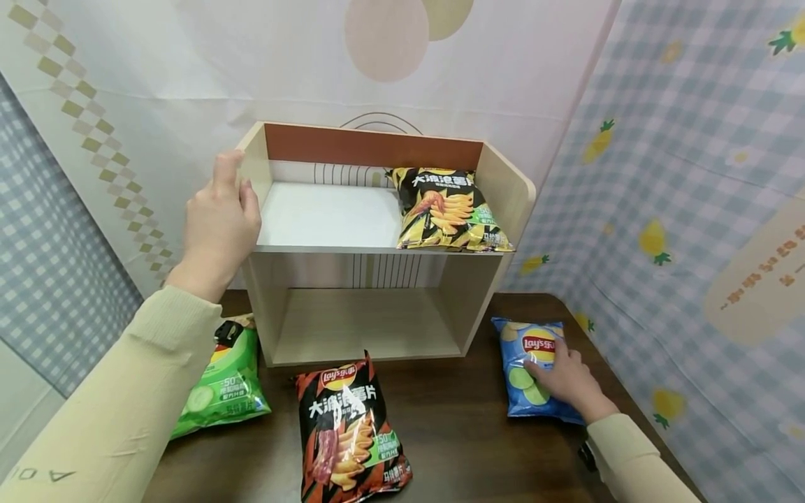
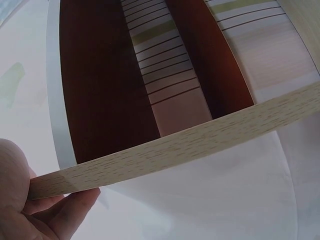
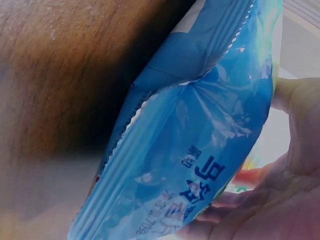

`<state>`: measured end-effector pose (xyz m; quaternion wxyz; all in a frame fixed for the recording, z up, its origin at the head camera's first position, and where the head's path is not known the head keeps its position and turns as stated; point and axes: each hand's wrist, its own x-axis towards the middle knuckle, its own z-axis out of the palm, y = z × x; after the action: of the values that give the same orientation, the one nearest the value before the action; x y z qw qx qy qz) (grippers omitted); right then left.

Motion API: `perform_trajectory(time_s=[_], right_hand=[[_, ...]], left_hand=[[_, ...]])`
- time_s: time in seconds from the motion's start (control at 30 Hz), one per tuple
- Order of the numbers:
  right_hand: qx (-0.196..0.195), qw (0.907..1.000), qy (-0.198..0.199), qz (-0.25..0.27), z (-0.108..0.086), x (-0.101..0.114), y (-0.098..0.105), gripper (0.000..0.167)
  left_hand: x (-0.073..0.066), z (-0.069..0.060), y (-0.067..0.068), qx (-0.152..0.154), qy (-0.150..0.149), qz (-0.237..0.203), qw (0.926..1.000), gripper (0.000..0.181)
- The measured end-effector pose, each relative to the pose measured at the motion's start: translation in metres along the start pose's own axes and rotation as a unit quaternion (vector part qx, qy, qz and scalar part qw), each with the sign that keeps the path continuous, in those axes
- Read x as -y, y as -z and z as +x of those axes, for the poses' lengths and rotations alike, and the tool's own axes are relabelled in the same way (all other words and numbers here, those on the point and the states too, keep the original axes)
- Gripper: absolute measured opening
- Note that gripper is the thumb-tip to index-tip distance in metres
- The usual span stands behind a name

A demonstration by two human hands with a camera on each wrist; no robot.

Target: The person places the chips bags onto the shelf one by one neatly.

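Note:
My left hand (image 1: 221,220) is at the upper left edge of a small two-tier wooden shelf (image 1: 512,192). In the left wrist view its thumb and fingers pinch the edge of the side panel (image 2: 175,146). Over on the right, my right hand (image 1: 571,377) holds a blue bag of Lay's potato chips (image 1: 522,349) that lies on the table. Close up in the right wrist view, the thumb and fingertips of this hand (image 3: 280,190) meet the front of the bag (image 3: 220,120), with a gap at the palm.
A black-and-yellow chip bag (image 1: 443,209) leans at the right of the shelf's upper tier. On the brown table (image 1: 453,426) lie a black-and-red chip bag (image 1: 346,426), in front, and a green chip bag (image 1: 226,384), left. Patterned cloths (image 1: 654,140) hang around.

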<state>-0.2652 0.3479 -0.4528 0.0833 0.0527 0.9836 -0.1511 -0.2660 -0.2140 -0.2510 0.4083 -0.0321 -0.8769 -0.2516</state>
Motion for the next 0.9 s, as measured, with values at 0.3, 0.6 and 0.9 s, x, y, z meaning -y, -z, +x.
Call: perform_trajectory(time_s=[0.3, 0.6, 0.9], right_hand=[[0.039, 0.9959, 0.011, 0.081, -0.009, -0.011, 0.009, 0.106], [0.096, 0.9868, -0.052, 0.119, -0.008, -0.021, 0.013, 0.121], [0.110, 0.9761, -0.091, 0.164, -0.001, -0.030, 0.007, 0.124]], left_hand=[[0.000, 0.000, -0.001, -0.007, -0.005, 0.000, 1.0000, 0.037], [0.002, 0.000, -0.001, -0.014, -0.013, -0.003, 0.9998, 0.036], [0.001, -0.001, -0.001, -0.009, -0.013, 0.002, 0.9999, 0.036]])
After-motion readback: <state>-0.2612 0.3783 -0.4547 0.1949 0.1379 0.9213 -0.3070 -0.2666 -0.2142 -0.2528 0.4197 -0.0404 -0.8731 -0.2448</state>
